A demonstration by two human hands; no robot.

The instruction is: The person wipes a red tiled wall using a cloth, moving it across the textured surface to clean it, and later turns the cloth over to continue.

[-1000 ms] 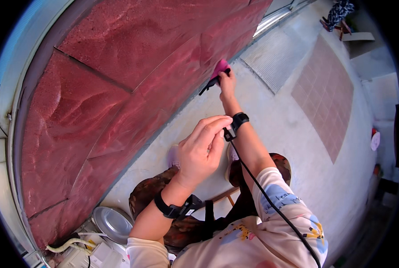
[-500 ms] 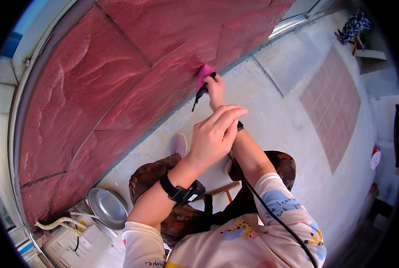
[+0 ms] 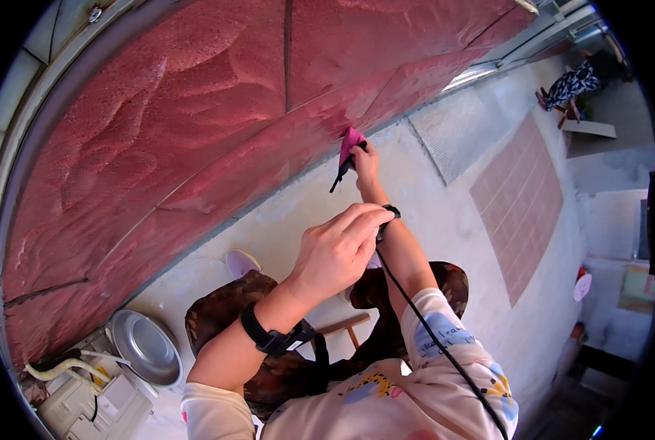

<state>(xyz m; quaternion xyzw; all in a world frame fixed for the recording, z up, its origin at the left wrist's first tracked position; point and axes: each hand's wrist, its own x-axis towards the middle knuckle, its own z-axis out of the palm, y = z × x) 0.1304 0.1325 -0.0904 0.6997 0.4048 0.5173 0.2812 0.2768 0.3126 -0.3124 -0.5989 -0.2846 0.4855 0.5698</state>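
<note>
My right hand (image 3: 366, 161) reaches forward and is closed on a flat pink piece with a black edge (image 3: 351, 145). A thin black strap hangs from that piece, and its upper tip is at the red textured wall (image 3: 217, 103). Its exact kind is not clear. My left hand (image 3: 336, 246) is in front of my right forearm, fingers bent and pressed together. Its fingertips are right beside the black band (image 3: 390, 214) on my right wrist; whether they grip it is hidden. Another black band with a small device (image 3: 277, 339) is round my left forearm.
A metal basin (image 3: 147, 348) and a pale plastic case with a hose (image 3: 96, 403) are at the lower left by the wall. A black cable (image 3: 445, 334) runs along my right arm. A ridged mat (image 3: 452, 139) and brown tiles (image 3: 518, 209) lie right. A person (image 3: 577, 82) is far right.
The view has shifted, and the basin and wall sit further left. My left fingers have bent down closer to the wristband. The pink piece stays in my right hand at the wall.
</note>
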